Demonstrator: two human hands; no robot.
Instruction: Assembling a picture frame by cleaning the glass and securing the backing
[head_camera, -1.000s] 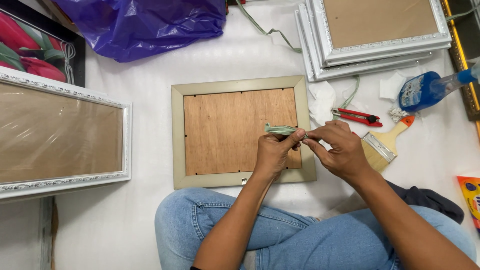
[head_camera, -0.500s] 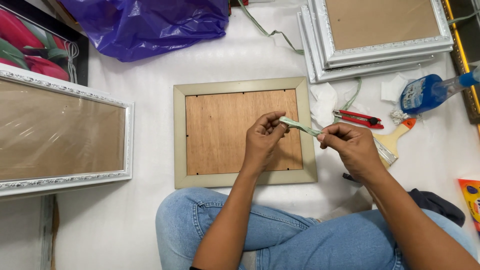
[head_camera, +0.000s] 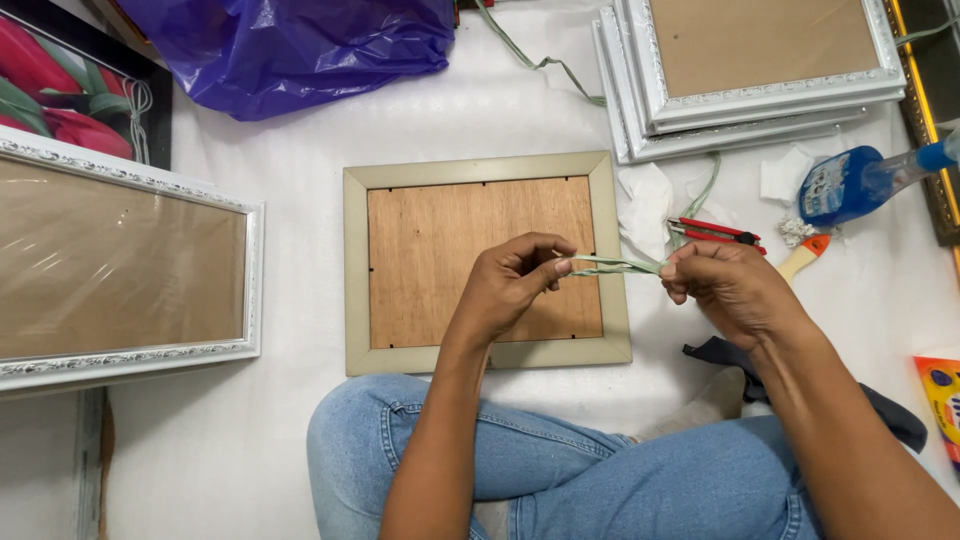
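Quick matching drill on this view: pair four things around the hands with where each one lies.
Things:
1. green cord
2. beige frame
3. blue spray bottle
4. purple plastic bag

Places:
A. top left, on the white sheet
B. face down in the middle, brown backing up
C. stretched between left hand and right hand
D. lying at the right, beside the white frames

Pairs: 1-C, 2-B, 3-D, 4-A

Purple bag (head_camera: 300, 50), spray bottle (head_camera: 850, 183), white frames (head_camera: 750, 110).
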